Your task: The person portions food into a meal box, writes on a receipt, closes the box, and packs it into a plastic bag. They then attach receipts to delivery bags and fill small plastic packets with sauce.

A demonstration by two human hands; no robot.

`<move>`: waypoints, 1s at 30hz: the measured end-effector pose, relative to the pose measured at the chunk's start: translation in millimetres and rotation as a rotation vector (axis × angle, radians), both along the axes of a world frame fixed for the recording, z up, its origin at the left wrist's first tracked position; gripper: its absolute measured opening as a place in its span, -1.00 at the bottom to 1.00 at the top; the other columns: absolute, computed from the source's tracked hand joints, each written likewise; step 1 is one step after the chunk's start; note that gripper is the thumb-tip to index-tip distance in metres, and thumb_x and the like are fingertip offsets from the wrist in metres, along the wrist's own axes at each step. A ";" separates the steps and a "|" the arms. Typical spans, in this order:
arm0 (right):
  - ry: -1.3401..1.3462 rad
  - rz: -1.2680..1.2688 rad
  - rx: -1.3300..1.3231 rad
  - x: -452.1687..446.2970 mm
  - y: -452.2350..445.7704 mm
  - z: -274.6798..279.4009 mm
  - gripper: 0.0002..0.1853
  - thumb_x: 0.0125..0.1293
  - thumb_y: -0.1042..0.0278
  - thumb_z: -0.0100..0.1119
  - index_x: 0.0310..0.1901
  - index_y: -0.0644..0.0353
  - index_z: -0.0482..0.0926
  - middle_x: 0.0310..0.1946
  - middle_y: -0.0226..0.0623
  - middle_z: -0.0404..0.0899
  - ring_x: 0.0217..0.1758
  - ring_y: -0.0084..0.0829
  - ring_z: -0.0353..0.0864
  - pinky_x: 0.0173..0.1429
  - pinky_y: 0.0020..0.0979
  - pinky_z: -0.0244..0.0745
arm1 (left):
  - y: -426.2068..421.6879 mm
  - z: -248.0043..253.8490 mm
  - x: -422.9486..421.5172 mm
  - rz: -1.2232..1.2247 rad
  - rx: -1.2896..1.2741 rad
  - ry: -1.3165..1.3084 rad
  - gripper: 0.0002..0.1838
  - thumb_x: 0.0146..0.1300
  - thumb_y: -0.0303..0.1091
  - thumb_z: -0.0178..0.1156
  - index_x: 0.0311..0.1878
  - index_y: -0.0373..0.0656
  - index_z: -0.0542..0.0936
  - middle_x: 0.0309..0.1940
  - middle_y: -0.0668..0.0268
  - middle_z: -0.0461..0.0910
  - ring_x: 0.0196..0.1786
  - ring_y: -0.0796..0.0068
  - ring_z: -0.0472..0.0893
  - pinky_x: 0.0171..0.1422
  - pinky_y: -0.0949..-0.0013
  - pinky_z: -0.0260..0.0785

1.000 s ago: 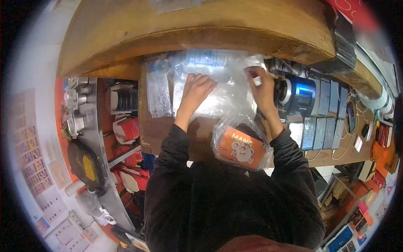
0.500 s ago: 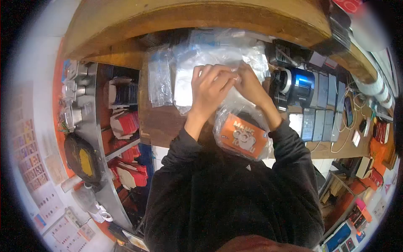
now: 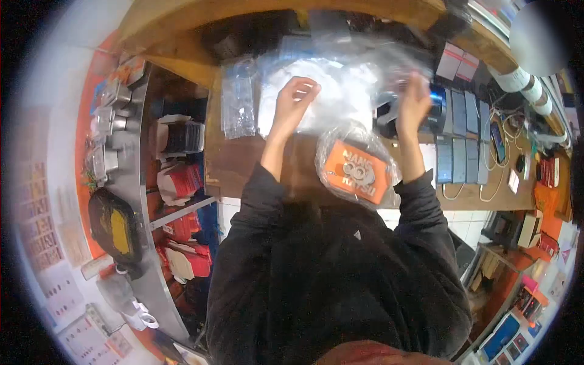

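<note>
My left hand [image 3: 294,102] is over a pile of clear plastic bags [image 3: 328,91] on the wooden table, its fingers loosely curved and apart with nothing visible in them. Smeared by motion, my right hand [image 3: 414,102] is raised to the right, in front of the blue-lit black machine [image 3: 435,109]. Its fingers are closed on a clear plastic bag [image 3: 395,67], which trails back over the pile as a blur. Between my forearms, near the table's front edge, lies an orange printed packet [image 3: 356,173] inside a transparent plastic wrapper [image 3: 326,143].
Flat clear sleeves [image 3: 239,100] lie left of the pile. Rows of phone-like slabs [image 3: 457,159] and white cables [image 3: 505,155] occupy the table's right side. A wooden shelf beam [image 3: 182,27] spans overhead. At left stands a metal counter [image 3: 141,201] beside shelves of red folded cartons [image 3: 179,182].
My hands, which were together over the bags, have parted. The right one has swung right towards the machine with a clear bag trailing; the left one has shifted only slightly.
</note>
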State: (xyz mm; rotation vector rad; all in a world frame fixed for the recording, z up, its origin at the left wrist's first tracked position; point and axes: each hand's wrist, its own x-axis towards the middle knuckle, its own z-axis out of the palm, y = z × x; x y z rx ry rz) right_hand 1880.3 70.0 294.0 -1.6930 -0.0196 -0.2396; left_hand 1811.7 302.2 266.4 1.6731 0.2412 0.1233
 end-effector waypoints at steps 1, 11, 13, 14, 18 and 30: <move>-0.124 -0.099 0.105 -23.4 0.7 3.5 -0.69 0.40 0.25 -0.05 -0.11 0.35 0.55 -0.24 -0.17 0.62 -0.25 -0.41 0.64 -0.17 -0.42 0.52 | -6.7 -1.9 -13.3 -0.014 0.068 0.016 -0.60 0.15 -0.20 0.29 -0.03 -0.22 0.48 -0.21 0.28 0.57 -0.22 0.50 0.55 -0.15 0.45 0.39; -0.165 0.827 -0.782 -146.5 -47.1 -45.4 -0.52 0.27 0.41 -0.01 0.25 0.13 0.33 0.27 -0.14 0.29 0.37 -0.10 0.19 0.43 -0.16 0.03 | -31.6 -32.1 -100.7 -0.231 0.223 0.362 -0.49 0.07 -0.28 0.23 0.09 -0.24 0.38 -0.12 -0.01 0.49 -0.07 0.02 0.50 0.00 0.15 0.33; -0.004 0.737 -0.456 -147.6 -42.3 -49.9 -0.62 0.33 0.38 -0.11 0.16 0.24 0.39 0.12 -0.09 0.44 0.26 -0.16 0.33 0.36 -0.24 0.13 | -45.0 -9.8 -109.6 -0.141 0.408 0.251 -0.54 0.07 -0.30 0.23 0.04 -0.23 0.40 -0.14 0.04 0.49 -0.07 0.04 0.47 -0.01 0.14 0.32; -0.004 0.726 -0.455 -145.1 -42.4 -53.6 -0.62 0.33 0.38 -0.11 0.16 0.24 0.39 0.12 -0.09 0.44 0.26 -0.16 0.33 0.36 -0.24 0.13 | -53.6 -1.8 -111.4 -0.044 0.584 0.127 -0.59 0.07 -0.32 0.23 -0.01 -0.22 0.43 -0.15 0.08 0.48 -0.08 0.06 0.45 -0.02 0.14 0.30; 0.134 -0.018 -0.139 -121.1 -54.4 -81.3 -0.63 0.43 0.22 -0.29 -0.14 0.32 0.49 -0.23 -0.24 0.54 -0.13 -0.40 0.51 0.03 -0.37 0.39 | -81.0 12.4 -120.6 -0.018 0.587 -0.369 -0.63 0.03 -0.35 0.26 -0.08 -0.20 0.45 -0.22 0.14 0.48 -0.07 0.10 0.44 0.02 0.15 0.27; 0.086 -0.617 0.509 -148.2 -121.1 -73.5 -0.59 0.42 0.27 -0.24 0.15 0.37 0.35 0.11 0.01 0.43 0.15 -0.19 0.43 0.26 -0.23 0.35 | -116.9 -45.8 -110.1 -0.590 0.439 -0.080 -0.31 0.10 -0.59 -0.02 0.33 -0.42 0.00 0.03 -0.21 0.43 -0.14 0.03 0.59 -0.03 0.08 0.43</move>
